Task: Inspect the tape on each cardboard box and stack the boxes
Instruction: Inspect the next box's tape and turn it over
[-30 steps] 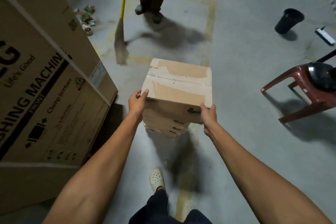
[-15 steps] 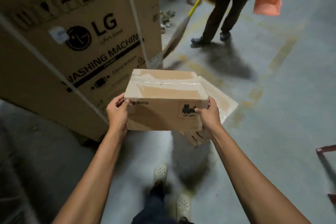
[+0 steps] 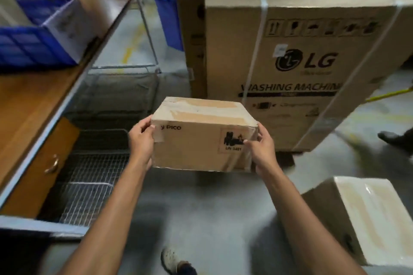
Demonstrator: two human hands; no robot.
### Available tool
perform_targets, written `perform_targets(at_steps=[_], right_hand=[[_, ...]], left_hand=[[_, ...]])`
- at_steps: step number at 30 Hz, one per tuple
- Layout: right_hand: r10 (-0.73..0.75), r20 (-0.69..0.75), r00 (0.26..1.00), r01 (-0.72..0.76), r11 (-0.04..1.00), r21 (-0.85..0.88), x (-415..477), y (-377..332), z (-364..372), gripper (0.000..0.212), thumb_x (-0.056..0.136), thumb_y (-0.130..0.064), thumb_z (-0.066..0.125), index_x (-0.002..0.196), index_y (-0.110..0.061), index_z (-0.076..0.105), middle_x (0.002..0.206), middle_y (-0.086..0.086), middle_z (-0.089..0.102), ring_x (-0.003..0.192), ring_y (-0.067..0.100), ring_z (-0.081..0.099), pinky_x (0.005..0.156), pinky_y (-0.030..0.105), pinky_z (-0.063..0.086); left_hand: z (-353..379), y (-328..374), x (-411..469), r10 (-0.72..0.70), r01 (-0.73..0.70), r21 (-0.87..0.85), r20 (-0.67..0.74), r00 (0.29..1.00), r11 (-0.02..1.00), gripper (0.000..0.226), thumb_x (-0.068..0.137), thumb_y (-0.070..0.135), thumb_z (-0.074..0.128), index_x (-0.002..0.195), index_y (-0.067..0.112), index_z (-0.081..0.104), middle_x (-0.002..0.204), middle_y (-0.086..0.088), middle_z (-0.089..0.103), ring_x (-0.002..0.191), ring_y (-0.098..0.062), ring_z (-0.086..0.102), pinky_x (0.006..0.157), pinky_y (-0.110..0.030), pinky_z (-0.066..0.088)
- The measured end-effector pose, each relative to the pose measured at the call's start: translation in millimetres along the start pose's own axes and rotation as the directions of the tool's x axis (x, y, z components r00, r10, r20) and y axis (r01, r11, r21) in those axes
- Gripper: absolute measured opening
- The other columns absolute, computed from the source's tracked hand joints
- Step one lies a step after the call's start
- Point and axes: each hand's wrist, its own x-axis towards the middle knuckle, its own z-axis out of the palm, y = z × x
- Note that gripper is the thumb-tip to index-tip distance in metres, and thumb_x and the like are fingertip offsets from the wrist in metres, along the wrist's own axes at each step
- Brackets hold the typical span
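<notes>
A big washing-machine carton [image 3: 301,62] stands close behind the held box. At the left is a wooden bench [image 3: 33,100] carrying a blue crate [image 3: 33,47], with a wire rack [image 3: 89,176] low beside it. A second taped box [image 3: 362,219] is at lower right. The small cardboard box [image 3: 201,140], brown tape [image 3: 201,116] on top, is above the floor [image 3: 201,207]. The left hand [image 3: 142,143] grips its left side and the right hand [image 3: 262,149] its right corner.

Dim indoor light, motion blur smearing the edges, glare on the taped box [image 3: 366,214] at lower right.
</notes>
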Motion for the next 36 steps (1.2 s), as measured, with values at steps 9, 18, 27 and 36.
perform_targets(at_steps=[9,18,27,36], right_hand=[[-0.274,0.238,0.932,0.335,0.903,-0.27,21.3,-80.3,233.8,0.031,0.081,-0.03,0.063,0.109,-0.043,0.06,0.106,-0.009,0.069,0.101,0.015,0.064,0.081,0.051,0.059],[-0.367,0.486,0.793,0.465,0.88,-0.095,-1.8,-135.6,421.6,0.058,0.077,-0.032,0.062,0.126,-0.06,0.049,0.121,-0.003,0.059,0.111,0.018,0.062,0.088,0.052,0.057],[-0.331,0.751,0.571,0.56,0.827,-0.061,18.7,-130.0,546.7,0.077,0.078,-0.025,0.062,0.145,-0.055,0.038,0.133,0.0,0.051,0.122,0.017,0.051,0.096,0.045,0.05],[-0.217,0.91,0.354,0.539,0.842,-0.009,54.4,-121.4,638.8,0.083,0.088,-0.007,0.065,0.153,-0.042,0.028,0.149,-0.007,0.046,0.137,0.015,0.042,0.109,0.05,0.045]], left_hand=[[-190.7,49.8,88.9,0.055,-0.093,-0.075,-0.403,0.914,0.993,0.02,0.097,0.014,0.054,0.1,0.023,0.072,0.101,-0.01,0.072,0.089,-0.025,0.068,0.075,-0.038,0.058],[-325.3,88.7,129.2,0.154,-0.253,-0.016,-0.756,0.636,0.967,0.019,0.1,0.038,0.054,0.088,0.024,0.053,0.088,0.001,0.064,0.076,-0.011,0.063,0.059,-0.022,0.049],[-390.5,39.3,181.0,0.243,-0.103,0.222,-0.835,0.493,0.97,0.015,0.103,0.037,0.047,0.105,0.022,0.048,0.115,-0.007,0.059,0.094,-0.012,0.062,0.059,-0.013,0.047],[-419.2,7.0,228.6,0.122,0.036,0.152,-0.894,0.431,0.988,0.014,0.103,0.025,0.05,0.111,0.013,0.052,0.11,-0.01,0.063,0.094,-0.024,0.062,0.062,-0.026,0.046]])
